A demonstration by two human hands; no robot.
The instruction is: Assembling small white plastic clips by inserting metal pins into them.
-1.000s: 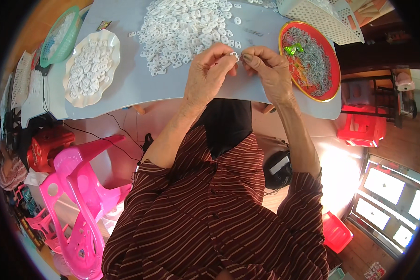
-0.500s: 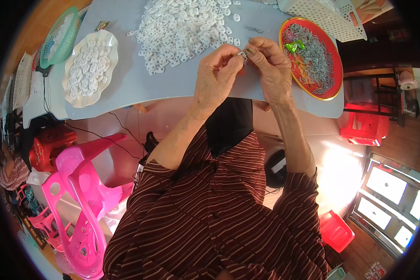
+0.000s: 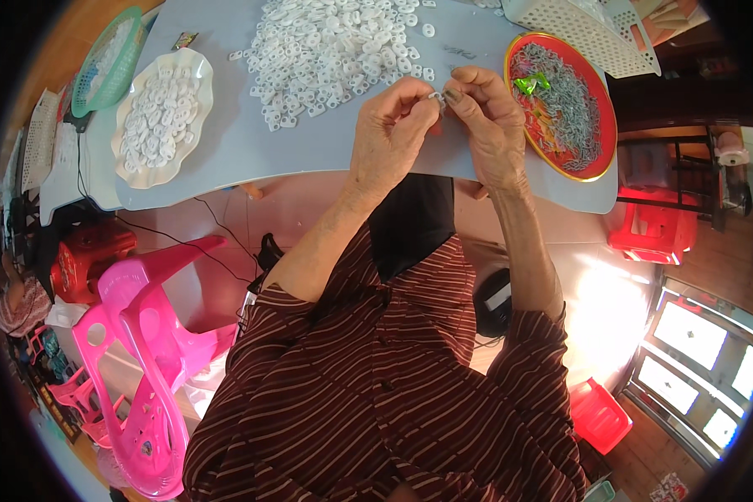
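Over the front edge of the table, my left hand [image 3: 390, 125] pinches a small white plastic piece [image 3: 438, 98] between thumb and fingertips. My right hand [image 3: 492, 125] meets it from the other side, thumb and forefinger closed at the piece. Whatever thin part those right fingertips may hold is too small to make out. Beyond my hands lies a large heap of white oval plastic pieces [image 3: 326, 54], each with holes. To the right, a red tray [image 3: 608, 125] with a gold rim holds many small grey metal parts [image 3: 573, 100], plus a green wrapper [image 3: 531, 84].
A scalloped white dish [image 3: 194, 125] of white pieces stands at the table's left, beside a green basket [image 3: 130, 71]. A cream perforated basket [image 3: 577, 33] sits back right. Below left is a pink plastic chair [image 3: 142, 335]; red stools [image 3: 657, 226] stand right. Cables cross the floor.
Both hands stay together at nearly the same spot. The right thumb and fingertips have shifted slightly against the white piece, and the whole view has moved a little.
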